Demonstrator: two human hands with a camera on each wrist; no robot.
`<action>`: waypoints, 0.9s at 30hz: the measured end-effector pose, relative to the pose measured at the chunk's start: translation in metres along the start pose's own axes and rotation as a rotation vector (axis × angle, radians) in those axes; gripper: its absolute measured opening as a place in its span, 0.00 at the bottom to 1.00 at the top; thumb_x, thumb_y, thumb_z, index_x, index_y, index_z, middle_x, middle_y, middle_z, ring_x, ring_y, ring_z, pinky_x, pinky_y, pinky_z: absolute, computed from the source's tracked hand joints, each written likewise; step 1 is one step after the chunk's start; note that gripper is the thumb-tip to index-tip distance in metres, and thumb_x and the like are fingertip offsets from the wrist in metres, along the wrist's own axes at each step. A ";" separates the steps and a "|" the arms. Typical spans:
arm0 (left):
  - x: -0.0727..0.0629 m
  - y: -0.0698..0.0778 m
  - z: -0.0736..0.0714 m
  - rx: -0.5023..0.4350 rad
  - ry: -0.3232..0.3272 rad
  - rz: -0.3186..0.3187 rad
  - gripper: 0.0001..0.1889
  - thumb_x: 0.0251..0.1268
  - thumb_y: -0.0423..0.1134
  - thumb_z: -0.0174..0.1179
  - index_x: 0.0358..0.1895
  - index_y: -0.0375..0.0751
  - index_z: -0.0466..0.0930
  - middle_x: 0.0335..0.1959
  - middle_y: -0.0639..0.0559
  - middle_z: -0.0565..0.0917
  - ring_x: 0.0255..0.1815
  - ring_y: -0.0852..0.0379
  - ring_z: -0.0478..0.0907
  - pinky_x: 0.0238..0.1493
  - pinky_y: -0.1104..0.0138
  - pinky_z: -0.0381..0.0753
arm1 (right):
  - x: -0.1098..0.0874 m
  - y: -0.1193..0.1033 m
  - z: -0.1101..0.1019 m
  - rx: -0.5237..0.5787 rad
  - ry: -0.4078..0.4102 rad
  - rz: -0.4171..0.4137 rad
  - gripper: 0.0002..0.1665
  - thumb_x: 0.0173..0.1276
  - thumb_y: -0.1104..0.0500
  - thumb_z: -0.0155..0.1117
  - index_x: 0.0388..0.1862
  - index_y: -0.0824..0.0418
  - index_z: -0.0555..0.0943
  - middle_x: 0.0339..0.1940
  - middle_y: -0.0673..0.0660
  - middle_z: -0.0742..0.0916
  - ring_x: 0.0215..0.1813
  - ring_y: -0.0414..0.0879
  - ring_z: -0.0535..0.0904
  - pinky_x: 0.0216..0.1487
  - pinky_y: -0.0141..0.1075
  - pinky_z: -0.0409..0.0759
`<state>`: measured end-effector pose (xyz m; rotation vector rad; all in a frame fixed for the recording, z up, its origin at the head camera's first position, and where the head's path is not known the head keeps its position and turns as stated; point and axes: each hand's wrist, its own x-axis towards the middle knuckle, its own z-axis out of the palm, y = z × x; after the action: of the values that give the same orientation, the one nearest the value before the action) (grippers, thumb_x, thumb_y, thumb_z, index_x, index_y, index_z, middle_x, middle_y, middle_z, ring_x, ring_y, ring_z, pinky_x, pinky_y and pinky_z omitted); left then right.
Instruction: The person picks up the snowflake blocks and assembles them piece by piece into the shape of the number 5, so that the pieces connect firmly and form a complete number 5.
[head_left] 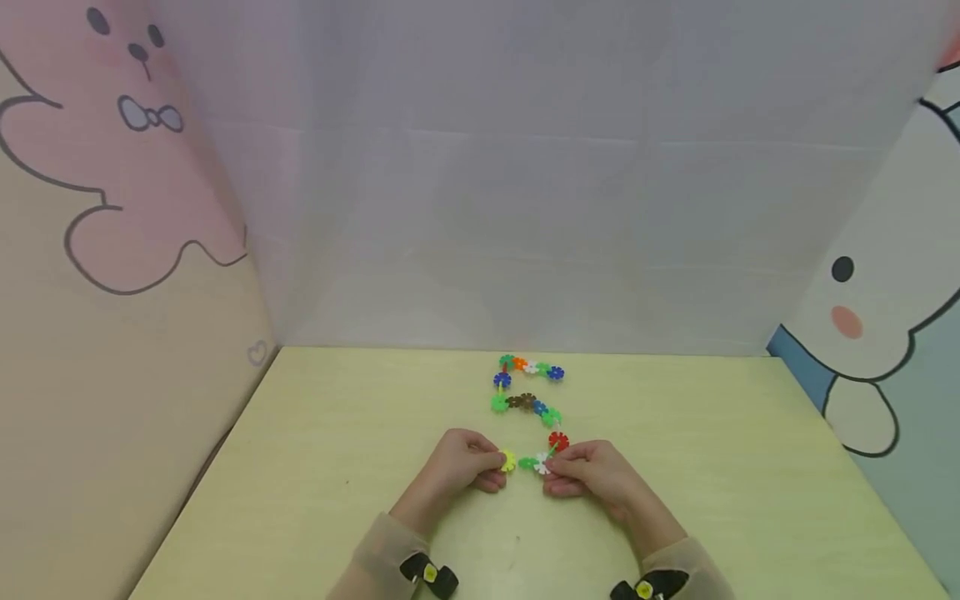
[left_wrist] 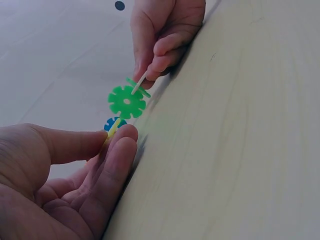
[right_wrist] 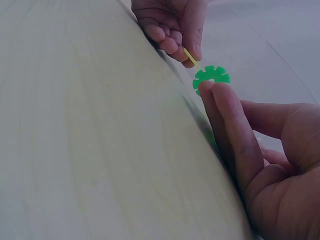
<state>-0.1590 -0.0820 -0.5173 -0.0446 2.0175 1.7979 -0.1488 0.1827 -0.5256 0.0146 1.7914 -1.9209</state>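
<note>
Between thumb and fingers my left hand [head_left: 467,460] pinches a yellow snowflake disc [head_left: 508,461], seen nearly edge-on in the left wrist view. Facing it, my right hand [head_left: 588,475] pinches a white snowflake disc [head_left: 542,463] near the front end of a chain of coloured discs. A green snowflake disc [left_wrist: 127,102] is slotted to the white one and points toward the yellow disc. In the head view a small gap shows between yellow and green. Behind the right fingertips, a red disc [head_left: 558,441] links to the rest of the chain.
The joined discs wind back across the pale yellow table [head_left: 300,467] past a brown disc [head_left: 528,402] to a dark blue disc [head_left: 556,373] at the far end. A white curtain [head_left: 525,233] hangs behind the table, with cartoon-printed panels on both sides.
</note>
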 end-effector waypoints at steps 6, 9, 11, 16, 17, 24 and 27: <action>0.000 0.003 0.000 -0.005 -0.023 -0.033 0.07 0.74 0.30 0.71 0.44 0.28 0.85 0.32 0.39 0.92 0.31 0.52 0.92 0.34 0.62 0.93 | 0.000 -0.001 0.000 0.000 0.006 0.009 0.13 0.80 0.67 0.67 0.52 0.80 0.85 0.41 0.68 0.93 0.40 0.51 0.94 0.47 0.40 0.92; -0.001 0.003 0.001 -0.003 -0.028 -0.043 0.07 0.73 0.30 0.71 0.43 0.29 0.85 0.32 0.39 0.92 0.30 0.53 0.91 0.33 0.63 0.92 | 0.000 -0.002 0.000 0.002 0.005 0.014 0.13 0.80 0.67 0.67 0.52 0.80 0.85 0.41 0.68 0.93 0.40 0.51 0.94 0.47 0.40 0.92; -0.001 0.003 0.001 0.000 -0.031 -0.042 0.07 0.73 0.30 0.71 0.43 0.29 0.85 0.32 0.39 0.92 0.30 0.53 0.91 0.32 0.64 0.92 | 0.001 -0.002 0.000 0.004 0.000 0.014 0.13 0.80 0.68 0.67 0.51 0.80 0.85 0.41 0.68 0.93 0.40 0.51 0.94 0.46 0.40 0.92; 0.000 0.001 0.002 0.007 -0.041 -0.040 0.06 0.72 0.31 0.72 0.42 0.29 0.86 0.31 0.40 0.92 0.29 0.54 0.90 0.31 0.64 0.92 | 0.000 -0.002 0.000 0.006 -0.009 0.005 0.13 0.80 0.67 0.67 0.52 0.81 0.84 0.42 0.69 0.93 0.41 0.51 0.94 0.46 0.40 0.92; 0.000 0.001 0.002 0.007 -0.044 -0.039 0.06 0.72 0.31 0.72 0.41 0.29 0.86 0.31 0.40 0.92 0.29 0.54 0.90 0.31 0.64 0.91 | 0.000 -0.002 0.000 0.005 -0.010 0.004 0.13 0.80 0.67 0.67 0.52 0.81 0.84 0.42 0.69 0.93 0.41 0.51 0.94 0.46 0.40 0.92; 0.001 0.001 0.004 0.015 -0.072 -0.014 0.05 0.73 0.30 0.72 0.40 0.29 0.87 0.31 0.39 0.92 0.28 0.55 0.90 0.29 0.67 0.90 | 0.000 -0.002 -0.001 -0.006 -0.006 0.015 0.12 0.80 0.68 0.67 0.51 0.80 0.85 0.41 0.70 0.93 0.40 0.52 0.94 0.46 0.40 0.93; 0.000 0.001 0.005 0.022 -0.069 -0.009 0.05 0.72 0.30 0.72 0.39 0.29 0.86 0.30 0.39 0.92 0.26 0.56 0.89 0.27 0.68 0.89 | -0.001 -0.003 0.001 -0.014 0.000 0.016 0.12 0.80 0.68 0.67 0.50 0.80 0.85 0.40 0.69 0.93 0.40 0.52 0.94 0.45 0.40 0.93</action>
<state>-0.1576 -0.0769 -0.5169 0.0147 1.9854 1.7470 -0.1486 0.1818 -0.5227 0.0236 1.7994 -1.8972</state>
